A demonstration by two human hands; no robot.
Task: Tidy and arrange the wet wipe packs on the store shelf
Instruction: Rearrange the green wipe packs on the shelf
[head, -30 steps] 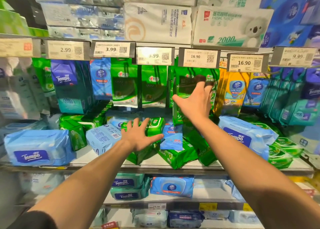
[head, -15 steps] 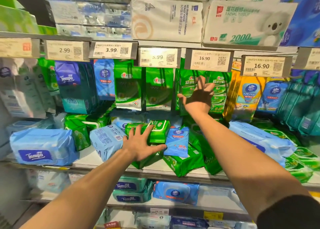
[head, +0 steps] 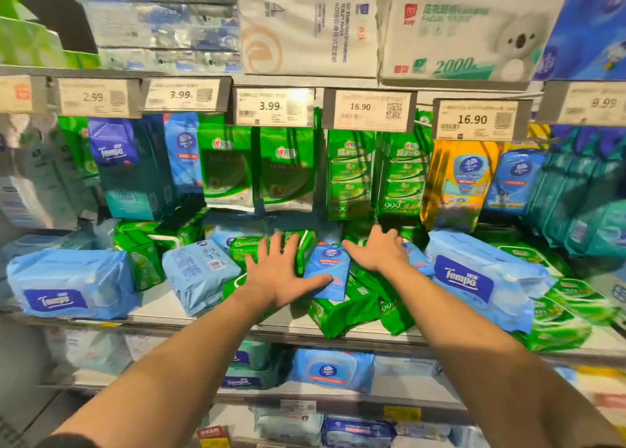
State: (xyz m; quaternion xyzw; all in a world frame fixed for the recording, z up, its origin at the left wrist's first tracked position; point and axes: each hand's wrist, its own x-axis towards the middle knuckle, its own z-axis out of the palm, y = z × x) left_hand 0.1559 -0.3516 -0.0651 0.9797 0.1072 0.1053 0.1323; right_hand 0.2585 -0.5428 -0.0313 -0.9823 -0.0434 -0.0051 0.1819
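Observation:
Green and blue wet wipe packs lie jumbled on the middle shelf. My left hand rests flat with fingers spread on a stack of green packs, its thumb touching a small blue pack that stands tilted. My right hand reaches down just right of that blue pack, fingers apart over green packs; it holds nothing. Large blue Tempo packs lie at the left and right. A light blue pack leans beside my left hand.
Green packs hang from hooks behind price tags, with yellow and blue hanging packs to the right. Tissue boxes fill the top shelf. Lower shelves carry more blue packs.
My right hand has come down from the hanging green packs to the jumbled packs on the shelf. My left hand stays on the green stack.

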